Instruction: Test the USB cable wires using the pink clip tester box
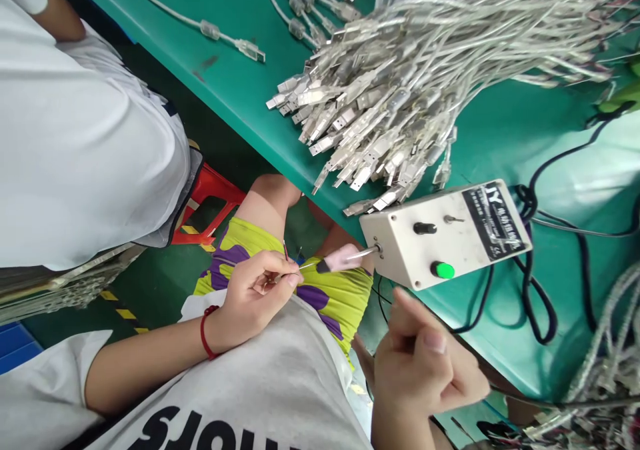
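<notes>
My left hand [263,293], with a red cord bracelet at the wrist, pinches thin wires [306,265] between thumb and forefinger. They reach toward a blurred pinkish piece [343,258] on the metal shaft [369,251] of a white control box [440,237]. The box bears a black "JY" label, a black knob, a toggle switch and a lit green button. Below the box, my right hand [425,363] is closed with its fingers curled. Whatever it may hold is hidden.
A large bundle of clear USB cables [380,103] lies beside the box on the green table [225,97]. A single USB cable [210,30] lies near the edge. Black cords [537,310] loop behind the box. Another person [85,130] sits at the left.
</notes>
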### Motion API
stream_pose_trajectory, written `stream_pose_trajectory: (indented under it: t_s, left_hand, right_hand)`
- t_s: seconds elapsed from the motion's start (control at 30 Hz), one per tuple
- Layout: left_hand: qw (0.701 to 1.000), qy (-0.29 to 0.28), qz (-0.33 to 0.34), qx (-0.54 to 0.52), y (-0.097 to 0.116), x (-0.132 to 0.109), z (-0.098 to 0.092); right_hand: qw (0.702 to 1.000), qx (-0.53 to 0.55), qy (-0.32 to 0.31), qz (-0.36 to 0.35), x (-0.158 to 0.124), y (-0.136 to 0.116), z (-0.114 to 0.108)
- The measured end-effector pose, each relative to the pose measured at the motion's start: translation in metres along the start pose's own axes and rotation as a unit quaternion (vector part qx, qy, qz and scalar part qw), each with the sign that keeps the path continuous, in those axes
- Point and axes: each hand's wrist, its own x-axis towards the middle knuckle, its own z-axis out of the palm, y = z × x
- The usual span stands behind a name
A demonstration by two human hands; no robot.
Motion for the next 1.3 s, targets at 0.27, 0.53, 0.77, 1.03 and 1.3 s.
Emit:
stream_pose_trajectory:
  t_s: [0.27, 0.53, 0.77, 1.03, 1.3]
  left_hand:
    - [0.991, -0.058, 0.113, 0.040, 0.013, 0.004, -0.003]
    - [0.979, -0.132, 0.151, 0.049, 0.015, 0.007, -0.004]
    - [0.978, -0.157, 0.131, 0.032, 0.016, 0.009, -0.007]
    - [0.993, -0.065, 0.030, 0.097, 0.010, 0.011, -0.005]
    - [0.995, -0.029, -0.032, 0.093, 0.004, 0.013, 0.001]
  right_hand:
    - [0.954, 0.069, -0.227, 0.186, -0.016, -0.005, 0.045]
    - [0.911, 0.201, -0.233, 0.276, -0.014, -0.014, 0.059]
    - [0.922, 0.182, -0.221, 0.261, -0.011, -0.010, 0.062]
    - [0.896, 0.253, -0.209, 0.298, 0.008, -0.001, 0.074]
    - [0.887, 0.318, -0.212, 0.259, 0.010, 0.011, 0.083]
